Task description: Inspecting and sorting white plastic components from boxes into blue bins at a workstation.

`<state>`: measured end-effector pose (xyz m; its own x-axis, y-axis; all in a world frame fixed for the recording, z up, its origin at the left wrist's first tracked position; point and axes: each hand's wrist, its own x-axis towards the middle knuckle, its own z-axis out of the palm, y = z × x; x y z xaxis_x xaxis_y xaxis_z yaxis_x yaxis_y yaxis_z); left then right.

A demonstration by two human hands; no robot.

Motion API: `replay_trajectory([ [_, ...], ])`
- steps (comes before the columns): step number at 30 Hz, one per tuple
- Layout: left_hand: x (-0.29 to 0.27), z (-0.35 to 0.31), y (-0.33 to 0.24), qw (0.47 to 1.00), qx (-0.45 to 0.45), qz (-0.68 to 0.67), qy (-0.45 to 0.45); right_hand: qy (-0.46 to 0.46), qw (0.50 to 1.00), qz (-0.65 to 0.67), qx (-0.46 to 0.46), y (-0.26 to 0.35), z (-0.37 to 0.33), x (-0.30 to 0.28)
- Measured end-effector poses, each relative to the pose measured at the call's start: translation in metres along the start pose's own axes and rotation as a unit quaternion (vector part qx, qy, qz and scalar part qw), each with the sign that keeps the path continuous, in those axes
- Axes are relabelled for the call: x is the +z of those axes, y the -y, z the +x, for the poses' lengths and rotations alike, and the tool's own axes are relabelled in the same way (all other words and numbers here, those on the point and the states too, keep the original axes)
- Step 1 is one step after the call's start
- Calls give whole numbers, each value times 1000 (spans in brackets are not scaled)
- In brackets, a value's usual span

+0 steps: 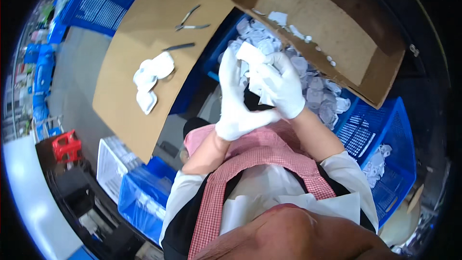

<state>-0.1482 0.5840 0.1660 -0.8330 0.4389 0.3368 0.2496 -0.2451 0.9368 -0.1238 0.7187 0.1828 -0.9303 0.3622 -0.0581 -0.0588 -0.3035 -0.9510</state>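
Both of my hands wear white gloves and are raised in front of my apron, above a blue crate of white parts. My right hand (288, 87) is closed on a white plastic part (250, 53), whose squarish end sticks out towards the upper left. More white shows below its fingers, but I cannot make out whether that is a second part. My left hand (234, 108) is open, its fingers stretched upward beside the part and its thumb spread to the right. Pale, translucent plastic parts (315, 94) are heaped in the crate under my hands.
On the brown tabletop (139, 29) at left lie several white molded parts (146, 101), nippers (192, 26) and a dark slim tool (179, 46). An open cardboard box (317, 24) stands far right, holding small white bits. A blue basket (397, 163) is at right, a red stool (66, 147) far left.
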Motion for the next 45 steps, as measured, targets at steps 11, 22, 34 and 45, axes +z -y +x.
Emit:
replay_trajectory([
  [11, 25, -27, -20, 889, -158, -416, -110, -9, 993, -117, -20, -3, -59, 1],
  [22, 178, -17, -31, 744, -365, -536, 161, -156, 985, 78, -6, 80, -146, -166],
  [34, 238, -63, -10, 675, -505, -450, 295, -462, 411, -764, -185, 135, -336, -371],
  [45, 175, -61, -65, 810, -349, -363, 300, -300, 930, -44, -209, 84, -168, -136],
])
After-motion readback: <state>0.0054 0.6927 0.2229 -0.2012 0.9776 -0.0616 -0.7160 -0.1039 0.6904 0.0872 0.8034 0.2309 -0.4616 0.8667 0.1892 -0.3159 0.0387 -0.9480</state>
